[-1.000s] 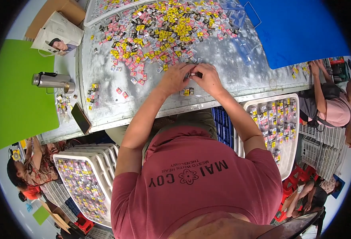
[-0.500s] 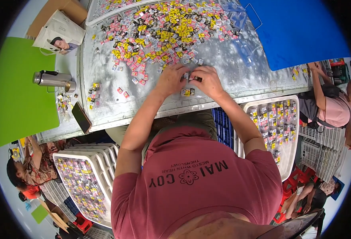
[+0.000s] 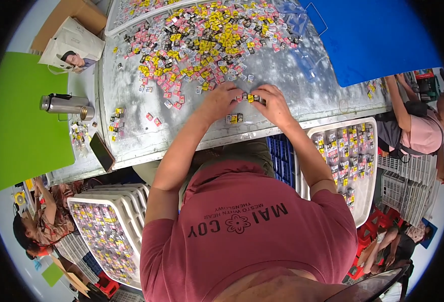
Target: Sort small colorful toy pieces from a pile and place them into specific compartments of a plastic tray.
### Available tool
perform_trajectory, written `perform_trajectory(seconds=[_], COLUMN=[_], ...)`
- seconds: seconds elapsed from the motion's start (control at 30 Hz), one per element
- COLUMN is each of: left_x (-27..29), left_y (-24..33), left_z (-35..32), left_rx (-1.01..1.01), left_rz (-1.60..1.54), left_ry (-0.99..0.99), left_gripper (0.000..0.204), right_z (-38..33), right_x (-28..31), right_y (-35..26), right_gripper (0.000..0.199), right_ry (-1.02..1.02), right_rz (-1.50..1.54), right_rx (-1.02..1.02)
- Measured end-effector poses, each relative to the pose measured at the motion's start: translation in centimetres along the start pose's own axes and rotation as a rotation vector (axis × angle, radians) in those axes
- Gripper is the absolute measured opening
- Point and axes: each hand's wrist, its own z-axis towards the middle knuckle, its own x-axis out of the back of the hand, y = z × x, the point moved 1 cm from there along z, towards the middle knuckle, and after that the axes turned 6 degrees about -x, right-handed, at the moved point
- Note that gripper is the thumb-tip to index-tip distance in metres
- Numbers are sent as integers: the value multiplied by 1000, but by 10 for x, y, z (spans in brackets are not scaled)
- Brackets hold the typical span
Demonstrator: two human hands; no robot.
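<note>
We see both hands at the near middle of a grey, plastic-covered table (image 3: 282, 75). The left hand (image 3: 221, 100) and the right hand (image 3: 273, 103) meet over a short row of small pieces (image 3: 249, 97), black, yellow and pink, lined up side by side. The fingertips of both hands pinch the ends of that row, so each hand grips the row rather than lying loose. Just below, between the wrists, a little cluster of three or so pieces (image 3: 233, 119) rests on the table, untouched.

Beyond the hands spreads a big loose heap of pieces (image 3: 207, 40) in yellow, pink, grey and black; we cannot count them. At the left edge of the table stands a small stacked block of pieces (image 3: 116, 121), near a dark phone (image 3: 102, 151). A steel flask (image 3: 63, 103) lies on its side at the edge of a green sheet (image 3: 20, 126). A blue sheet (image 3: 373, 35) covers the far right corner.

We count two white trays with filled rows: one tray at lower left (image 3: 106, 231), one tray at right (image 3: 348, 156). A paper bag (image 3: 71, 43) with a printed picture sits at top left. Other people work at both sides.
</note>
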Motion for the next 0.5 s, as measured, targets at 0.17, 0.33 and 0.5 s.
perform_trajectory(seconds=[0.17,0.33,0.5], left_x=[1,0,-2], left_y=[4,4,5], left_z=[3,2,7], left_rx=[1,-40,-13], left_rz=[0,59,56], left_ry=[8,63,24], left_gripper=[41,41,38], right_z=[-1,-7,-4], right_x=[11,23,19], right_y=[-5,0,4], right_gripper=[44,52,51], right_ry=[28,-14,-86], right_rz=[3,27,105], right_rx=[40,-83,-100])
